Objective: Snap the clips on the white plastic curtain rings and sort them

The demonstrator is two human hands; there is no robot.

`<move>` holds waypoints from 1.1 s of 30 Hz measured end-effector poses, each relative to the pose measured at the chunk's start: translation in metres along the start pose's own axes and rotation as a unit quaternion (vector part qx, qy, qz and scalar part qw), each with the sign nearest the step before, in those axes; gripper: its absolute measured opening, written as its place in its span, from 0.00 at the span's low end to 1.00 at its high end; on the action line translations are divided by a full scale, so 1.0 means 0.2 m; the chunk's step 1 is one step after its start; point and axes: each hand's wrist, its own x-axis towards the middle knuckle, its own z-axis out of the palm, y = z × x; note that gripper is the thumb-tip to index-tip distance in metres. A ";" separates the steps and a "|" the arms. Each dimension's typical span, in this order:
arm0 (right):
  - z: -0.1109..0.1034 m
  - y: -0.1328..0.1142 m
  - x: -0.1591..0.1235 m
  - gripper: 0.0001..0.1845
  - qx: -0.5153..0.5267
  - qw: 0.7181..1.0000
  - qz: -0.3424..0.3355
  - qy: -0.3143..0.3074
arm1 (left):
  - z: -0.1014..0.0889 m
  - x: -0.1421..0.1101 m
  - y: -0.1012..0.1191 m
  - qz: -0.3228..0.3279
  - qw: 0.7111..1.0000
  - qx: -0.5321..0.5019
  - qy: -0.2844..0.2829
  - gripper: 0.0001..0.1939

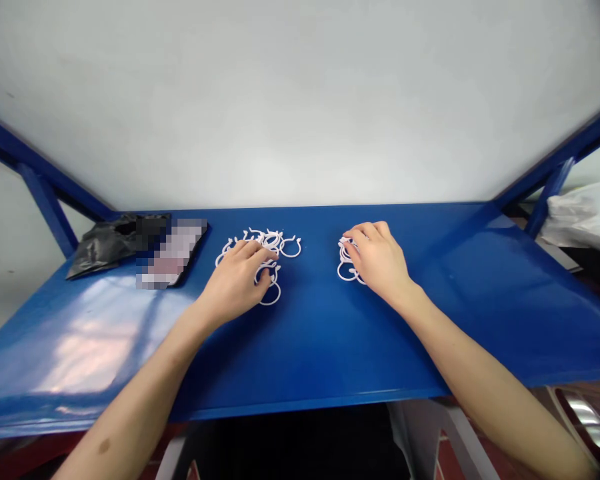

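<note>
Several thin white plastic curtain rings, each with a gap and small knobbed ends, lie on the blue table in two groups. My left hand (237, 277) is over the larger pile of rings (291, 248). Its fingers reach down among them, with the thumb apart from the index finger, and it covers part of the pile. Over the smaller group of rings (347, 271) is my right hand (380, 260). Its thumb and fingertips are bent around the rings at the top of that group; the palm hides the rest.
A black plastic bag (103, 247) and a phone (193, 253), partly blurred out, lie at the left of the blue table (310, 353). A pale wall (300, 100) rises behind. Blue frame bars flank both sides. A whitish plastic bag (587, 217) sits beyond the right bar.
</note>
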 end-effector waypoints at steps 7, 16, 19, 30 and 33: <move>0.03 -0.21 -0.04 0.12 0.113 0.983 -0.128 -0.069 | -0.05 -0.02 -0.04 0.014 0.996 0.015 -0.082 0.04; 0.06 -0.37 -0.11 0.11 0.309 0.938 -0.045 -0.147 | 0.02 0.00 0.10 0.023 1.000 -0.012 0.004 0.04; 0.06 -0.36 -0.11 0.11 0.388 0.914 0.015 -0.119 | 0.04 0.00 0.15 -0.018 0.994 -0.088 0.064 0.05; 0.07 -0.35 -0.14 0.07 0.356 0.929 -0.098 0.019 | 0.10 -0.03 0.18 -0.066 0.959 -0.265 0.073 0.06; 0.07 -0.33 -0.15 0.09 0.340 0.930 -0.140 0.022 | 0.13 -0.04 0.20 -0.051 0.956 -0.274 0.087 0.06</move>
